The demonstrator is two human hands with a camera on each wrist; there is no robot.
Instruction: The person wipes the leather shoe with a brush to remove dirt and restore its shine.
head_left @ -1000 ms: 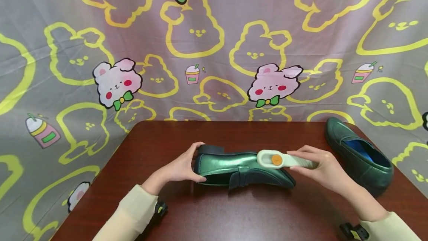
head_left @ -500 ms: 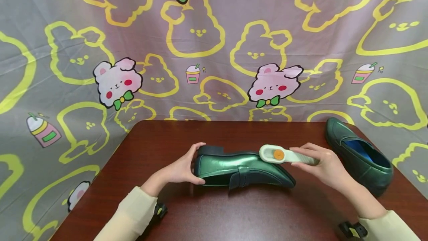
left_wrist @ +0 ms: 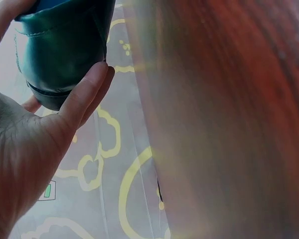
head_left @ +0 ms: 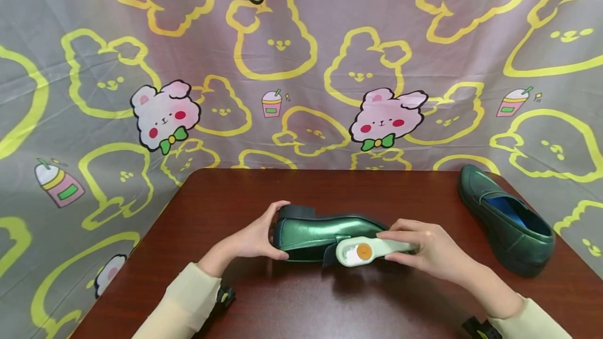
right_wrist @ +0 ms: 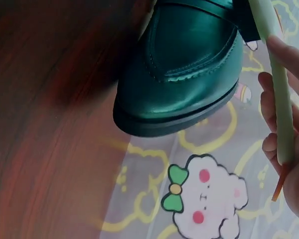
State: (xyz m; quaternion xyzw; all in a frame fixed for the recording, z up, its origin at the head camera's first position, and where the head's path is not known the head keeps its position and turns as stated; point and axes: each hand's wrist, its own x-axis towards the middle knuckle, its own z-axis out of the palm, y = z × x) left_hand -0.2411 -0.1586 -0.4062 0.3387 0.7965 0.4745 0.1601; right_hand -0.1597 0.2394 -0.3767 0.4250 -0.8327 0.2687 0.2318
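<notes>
A shiny green loafer (head_left: 313,232) lies tilted on its side over the middle of the table, its sole toward the back and its toe to the right. My left hand (head_left: 254,234) grips it at the heel, fingers on the far side and thumb on the near side; the left wrist view shows the rounded heel (left_wrist: 65,55) between them. In my right hand (head_left: 428,247) is the handle of a pale green brush-like tool (head_left: 377,247) with an orange round button. Its head overlaps the loafer's strap area in the head view. Its underside is hidden, and touching cannot be told.
The second green loafer (head_left: 509,218), with a blue inside, stands upright at the table's right edge. Behind the dark red-brown table (head_left: 235,187) hangs a grey cartoon-print cloth (head_left: 301,67). Dark wrist cameras sit below both cuffs.
My right hand has moved left and toward me, carrying the pale green tool from the loafer's upper far side to its near side by the strap. My left hand and the loafer stay nearly still.
</notes>
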